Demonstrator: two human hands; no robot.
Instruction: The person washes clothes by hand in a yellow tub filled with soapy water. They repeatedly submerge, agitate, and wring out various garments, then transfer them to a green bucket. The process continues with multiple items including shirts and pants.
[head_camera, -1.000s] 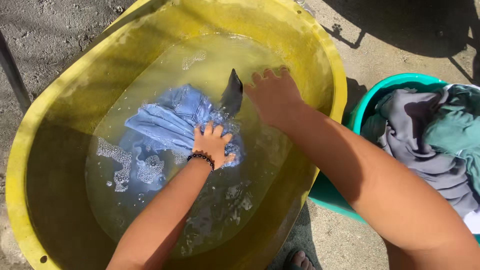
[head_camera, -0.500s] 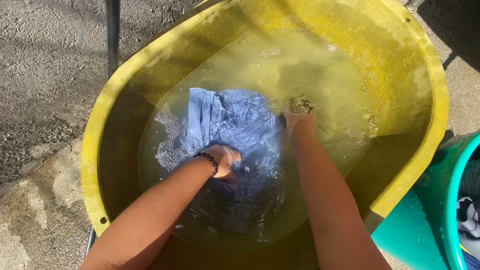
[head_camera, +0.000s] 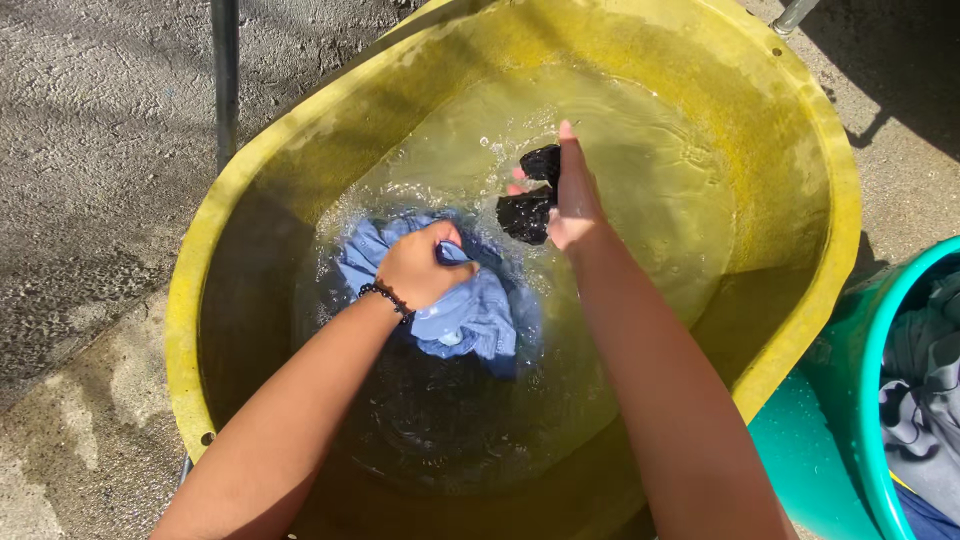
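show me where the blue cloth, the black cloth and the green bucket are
blue cloth (head_camera: 470, 318), head view, on the bunched fold just below the left hand.
black cloth (head_camera: 527, 212), head view, on its lower wet lump.
green bucket (head_camera: 868, 400), head view, on its left rim.

A teal tub (head_camera: 868, 400) stands at the right edge on rough concrete ground (head_camera: 90, 180), holding crumpled grey clothes (head_camera: 925, 400). A dark metal pole (head_camera: 225, 70) rises at the far left, and a second metal leg (head_camera: 795, 14) shows at the far right.
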